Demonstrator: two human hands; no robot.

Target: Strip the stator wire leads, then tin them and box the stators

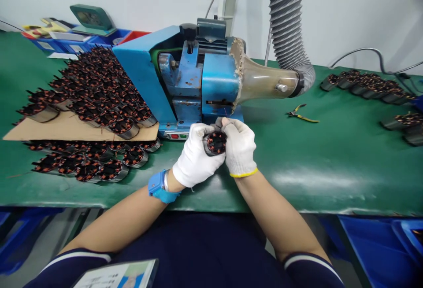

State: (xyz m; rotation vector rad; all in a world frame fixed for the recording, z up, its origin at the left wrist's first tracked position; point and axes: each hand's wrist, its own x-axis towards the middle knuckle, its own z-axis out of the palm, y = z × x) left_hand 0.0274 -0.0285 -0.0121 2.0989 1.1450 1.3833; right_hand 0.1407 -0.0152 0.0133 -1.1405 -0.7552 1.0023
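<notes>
In front of the blue machine [220, 76], my left hand [200, 158], in a white glove, is wrapped round a motor stator [216, 143]. The stator's open end, with copper windings and black insulation, faces me. My right hand [240, 145], in a glove with a yellow cuff, is closed in a pinch at the stator's upper right edge. Its thumb tip shows bare or discoloured. What lies between those fingertips is too small to make out. A blue wrist strap [163, 186] circles my left wrist.
Many more stators [99, 85] are stacked at left, layered on a cardboard sheet [79, 131]. Yellow-handled pliers [302, 114] lie right of the machine. A grey flexible hose [287, 19] joins the machine's clear funnel [264, 81]. Further stators [373, 86] stand far right. Blue bins [71, 46] sit behind.
</notes>
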